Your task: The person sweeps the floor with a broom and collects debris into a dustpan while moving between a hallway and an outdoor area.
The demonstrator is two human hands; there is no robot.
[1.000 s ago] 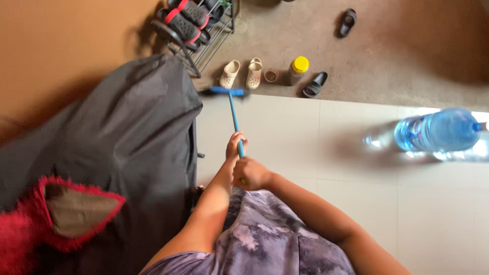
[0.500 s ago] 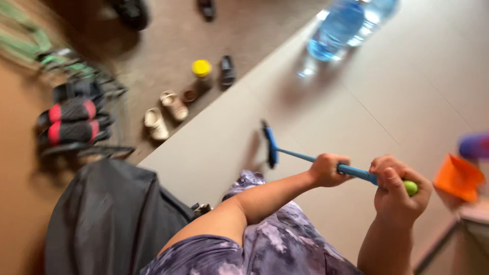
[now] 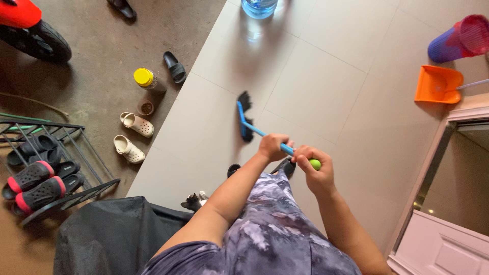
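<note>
We stand on pale floor tiles beside bare concrete. Our left hand and right hand have fingers clamped around the broom; its bristles seem to touch the tiles.

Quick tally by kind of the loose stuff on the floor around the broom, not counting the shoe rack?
Broom, held by left hand and right hand: 1
Cream clogs: 2
Black slides: 2
Yellow-lidded jar: 1
Orange dustpan: 1
Water bottle: 1
Total: 8
</note>
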